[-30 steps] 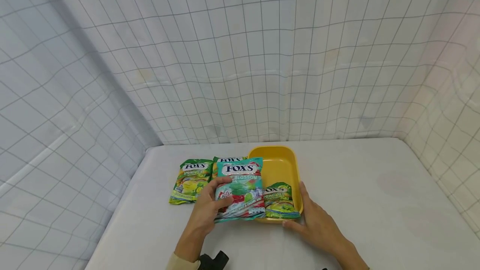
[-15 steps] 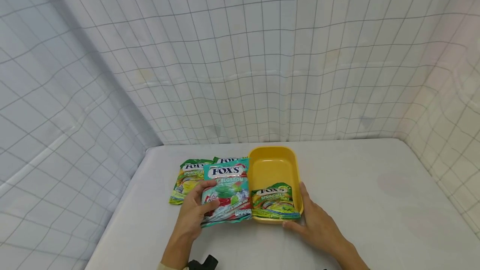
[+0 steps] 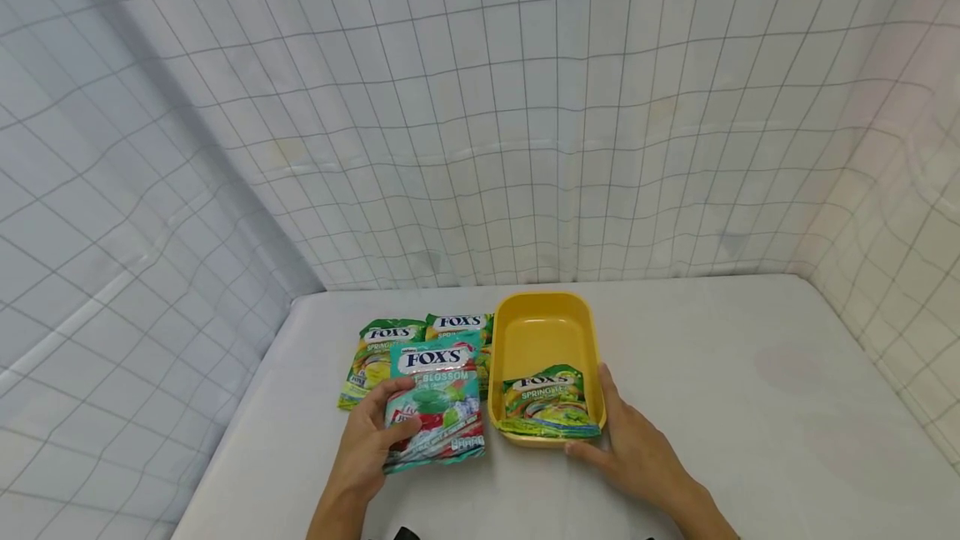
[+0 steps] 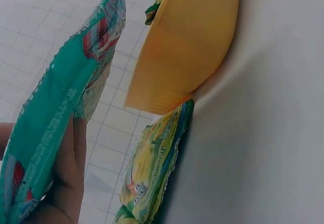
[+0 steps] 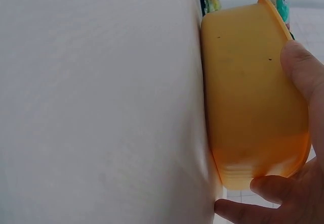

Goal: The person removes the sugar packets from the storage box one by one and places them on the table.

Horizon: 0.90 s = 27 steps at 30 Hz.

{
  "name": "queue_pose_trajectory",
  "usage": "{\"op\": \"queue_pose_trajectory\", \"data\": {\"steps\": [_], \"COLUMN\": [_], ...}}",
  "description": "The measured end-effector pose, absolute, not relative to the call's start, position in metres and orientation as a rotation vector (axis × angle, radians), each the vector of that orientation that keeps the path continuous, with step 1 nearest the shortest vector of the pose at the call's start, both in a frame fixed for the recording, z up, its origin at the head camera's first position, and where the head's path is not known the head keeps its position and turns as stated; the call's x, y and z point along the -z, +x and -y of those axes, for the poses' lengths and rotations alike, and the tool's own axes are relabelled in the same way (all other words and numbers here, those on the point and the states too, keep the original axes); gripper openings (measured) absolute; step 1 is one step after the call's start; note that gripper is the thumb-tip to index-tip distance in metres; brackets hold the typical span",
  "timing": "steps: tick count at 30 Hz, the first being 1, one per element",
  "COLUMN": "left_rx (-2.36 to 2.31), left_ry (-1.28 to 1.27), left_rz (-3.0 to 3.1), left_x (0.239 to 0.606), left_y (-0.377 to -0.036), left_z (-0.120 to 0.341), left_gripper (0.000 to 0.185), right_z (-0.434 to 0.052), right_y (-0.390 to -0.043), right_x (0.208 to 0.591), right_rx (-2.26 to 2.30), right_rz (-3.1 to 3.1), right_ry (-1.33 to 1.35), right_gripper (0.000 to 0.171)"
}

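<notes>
My left hand (image 3: 367, 440) grips the left side of a teal FOX'S candy bag (image 3: 442, 427), its front facing up. In the left wrist view the teal bag (image 4: 55, 102) is raised above the table. My right hand (image 3: 637, 448) holds the near right corner of a yellow plastic tub (image 3: 543, 336). In the right wrist view the thumb lies at the rim of the tub (image 5: 253, 92) and other fingers wrap its end. Inside the tub's near end lies a green FOX'S Spring Tea candy bag (image 3: 551, 402), leaning on the wall.
Two more green candy bags, one at the left (image 3: 371, 357) and one beside the tub (image 3: 461, 325), lie on the white table (image 3: 720, 373), partly covered by the teal bag. White grid-patterned cloth (image 3: 525, 148) hangs behind and on both sides.
My left hand has moved left and toward me with the teal candy bag, away from over the tub, uncovering the green bag inside it. The right hand and tub have stayed in place.
</notes>
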State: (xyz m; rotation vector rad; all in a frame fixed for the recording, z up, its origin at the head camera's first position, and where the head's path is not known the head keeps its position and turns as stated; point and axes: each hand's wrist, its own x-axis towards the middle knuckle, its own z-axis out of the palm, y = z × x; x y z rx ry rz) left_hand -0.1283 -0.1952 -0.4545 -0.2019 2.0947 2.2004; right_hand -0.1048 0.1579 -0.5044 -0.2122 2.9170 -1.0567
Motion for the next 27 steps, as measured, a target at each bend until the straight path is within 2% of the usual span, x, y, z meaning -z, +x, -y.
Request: {"op": "queue_pose_trajectory", "data": {"steps": [27], "left_rx": [-2.090], "left_ry": [-0.284], "left_rz": [-2.121], "left_x": [0.493], "left_y": [-0.123], "left_z": [0.192], "left_gripper": [0.052], "right_z": [-0.159], "right_y": [-0.105], "right_x": [0.505], "right_rx": [1.054], "right_rz": [-2.924], "right_ry": [-0.225], "right_gripper": [0.122]}}
